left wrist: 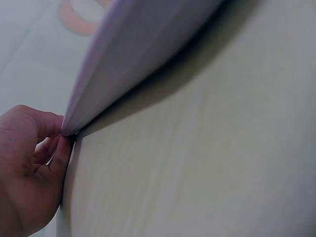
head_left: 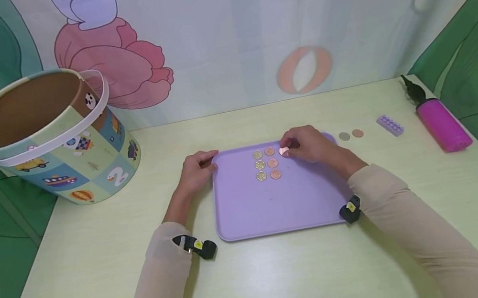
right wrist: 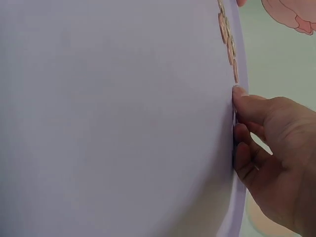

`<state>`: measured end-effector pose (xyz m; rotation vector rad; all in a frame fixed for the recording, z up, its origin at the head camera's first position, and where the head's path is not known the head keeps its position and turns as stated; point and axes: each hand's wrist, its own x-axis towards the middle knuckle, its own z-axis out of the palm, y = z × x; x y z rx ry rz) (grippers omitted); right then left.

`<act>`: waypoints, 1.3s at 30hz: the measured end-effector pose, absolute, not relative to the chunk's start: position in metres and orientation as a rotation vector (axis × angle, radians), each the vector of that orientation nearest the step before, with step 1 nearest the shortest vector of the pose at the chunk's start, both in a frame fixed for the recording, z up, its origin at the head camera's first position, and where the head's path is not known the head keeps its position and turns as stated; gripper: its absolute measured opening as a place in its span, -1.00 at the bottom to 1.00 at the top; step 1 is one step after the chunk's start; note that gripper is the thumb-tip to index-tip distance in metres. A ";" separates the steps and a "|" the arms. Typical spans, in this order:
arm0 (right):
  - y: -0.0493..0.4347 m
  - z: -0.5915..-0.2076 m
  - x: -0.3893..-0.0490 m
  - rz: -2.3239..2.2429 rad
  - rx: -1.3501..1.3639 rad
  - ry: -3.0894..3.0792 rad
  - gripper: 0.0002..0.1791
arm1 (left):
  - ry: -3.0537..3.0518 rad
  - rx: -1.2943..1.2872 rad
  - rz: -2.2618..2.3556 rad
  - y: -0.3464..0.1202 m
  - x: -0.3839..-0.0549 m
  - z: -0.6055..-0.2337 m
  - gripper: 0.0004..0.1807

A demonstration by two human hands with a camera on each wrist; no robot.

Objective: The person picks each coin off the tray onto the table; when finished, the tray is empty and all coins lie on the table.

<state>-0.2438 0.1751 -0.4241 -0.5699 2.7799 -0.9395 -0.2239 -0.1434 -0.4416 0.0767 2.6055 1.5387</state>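
A shallow purple tray (head_left: 245,211) lies on the table. My left hand (head_left: 195,173) pinches its far left corner between thumb and fingers, and the left wrist view shows this hand (left wrist: 34,168) at the tray's edge (left wrist: 106,74). On the tray, three gold-coloured coins (head_left: 259,164) form a column, with three copper coins (head_left: 272,163) in a column to their right. Beside the far end of the copper column, my right hand (head_left: 310,146) holds another copper coin (head_left: 284,151) in its fingertips, low over the tray. In the right wrist view the hand (right wrist: 274,143) mostly hides this coin.
Right of the tray lie a silver-coloured coin (head_left: 344,136), a copper coin (head_left: 357,133) and a purple toy brick (head_left: 390,125). A pink pump-like tube (head_left: 444,124) with a black nozzle stands farther right. A large patterned bucket (head_left: 89,168) occupies the left; a printed curtain (head_left: 221,50) hangs behind.
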 end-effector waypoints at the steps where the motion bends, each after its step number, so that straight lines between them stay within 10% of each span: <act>1: 0.176 -0.424 -0.244 -0.943 -0.577 2.776 -0.78 | 2.604 0.075 1.540 -0.144 -0.224 -0.442 -0.54; 39: 0.189 -0.428 -0.246 -0.990 -0.597 2.683 -0.66 | 2.611 0.073 1.503 -0.144 -0.223 -0.440 -0.54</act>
